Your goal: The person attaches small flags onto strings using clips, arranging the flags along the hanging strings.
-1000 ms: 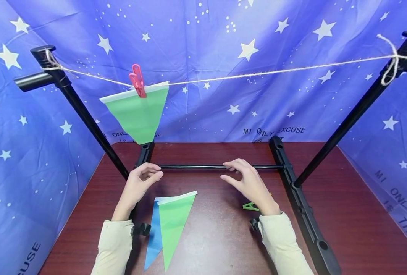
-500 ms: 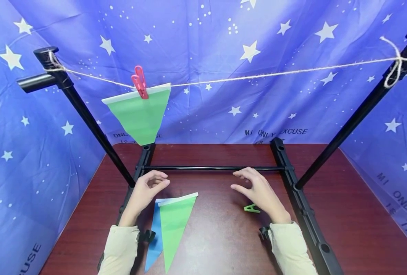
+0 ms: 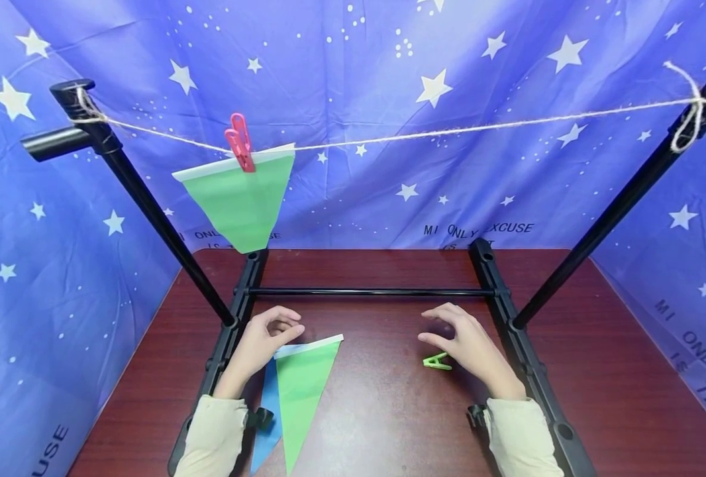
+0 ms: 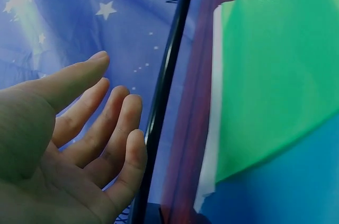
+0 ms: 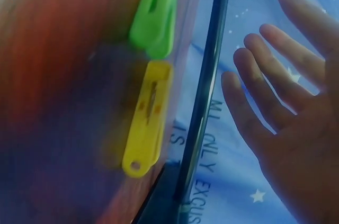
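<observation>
My left hand (image 3: 269, 339) hovers beside the top edge of two pennants lying on the table, a green pennant (image 3: 306, 391) overlapping a blue pennant (image 3: 265, 442). Its fingers are loosely bent and hold nothing. To the right, my right hand (image 3: 469, 348) hangs above a green clothespin (image 3: 436, 361), fingers relaxed, nothing in them. The right wrist view also shows a yellow clothespin (image 5: 148, 121), hidden behind that hand in the head view. Up on the string (image 3: 448, 132), a red clothespin (image 3: 242, 147) holds another green pennant (image 3: 240, 202).
The string is tied between two black posts, left (image 3: 156, 218) and right (image 3: 603, 232). A black crossbar (image 3: 365, 291) joins their bases on the dark red table (image 3: 383, 411). A blue star-printed curtain (image 3: 341, 79) surrounds the back and sides.
Both hands have drawn back from the crossbar toward the body and shifted right. More of the green clothespin shows; the left hand now overlaps the pennants' top corner.
</observation>
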{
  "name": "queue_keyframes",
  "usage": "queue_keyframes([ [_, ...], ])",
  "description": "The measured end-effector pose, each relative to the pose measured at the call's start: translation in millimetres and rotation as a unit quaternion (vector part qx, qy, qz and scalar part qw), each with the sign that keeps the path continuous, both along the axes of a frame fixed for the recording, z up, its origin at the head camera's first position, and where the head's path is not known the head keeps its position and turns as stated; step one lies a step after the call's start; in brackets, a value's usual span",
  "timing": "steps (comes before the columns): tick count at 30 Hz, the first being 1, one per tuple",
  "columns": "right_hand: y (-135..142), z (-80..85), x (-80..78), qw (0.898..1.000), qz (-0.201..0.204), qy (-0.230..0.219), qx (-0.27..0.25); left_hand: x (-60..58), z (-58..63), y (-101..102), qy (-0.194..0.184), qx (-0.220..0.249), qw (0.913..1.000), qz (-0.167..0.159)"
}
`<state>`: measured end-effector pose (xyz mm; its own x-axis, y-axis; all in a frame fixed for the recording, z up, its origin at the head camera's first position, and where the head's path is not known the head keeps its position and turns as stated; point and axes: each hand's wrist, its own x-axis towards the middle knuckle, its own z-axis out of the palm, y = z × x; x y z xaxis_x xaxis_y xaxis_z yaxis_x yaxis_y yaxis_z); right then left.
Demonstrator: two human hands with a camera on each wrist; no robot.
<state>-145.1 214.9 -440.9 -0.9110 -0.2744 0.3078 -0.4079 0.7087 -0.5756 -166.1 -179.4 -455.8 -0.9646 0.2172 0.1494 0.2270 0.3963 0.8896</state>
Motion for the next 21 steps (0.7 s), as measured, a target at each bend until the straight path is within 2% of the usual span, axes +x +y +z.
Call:
queue_keyframes([
  [6, 12.6, -7.7, 4.4, 1.0, -0.011, -0.02, 0.012, 3.0, -3.5, 0.6, -0.017, -0.017, 0.9997, -0.004],
  [13, 20.2, -14.9, 10.2, 0.999, -0.008, -0.047, 0.01, 6.0, -5.7, 2.0, -0.038, -0.03, 0.9988, 0.006],
  [21, 27.0, -18.9, 15.8, 0.998, 0.001, -0.059, 0.028, 6.9, -15.7, 5.0, -0.047, -0.055, 0.9973, 0.008],
])
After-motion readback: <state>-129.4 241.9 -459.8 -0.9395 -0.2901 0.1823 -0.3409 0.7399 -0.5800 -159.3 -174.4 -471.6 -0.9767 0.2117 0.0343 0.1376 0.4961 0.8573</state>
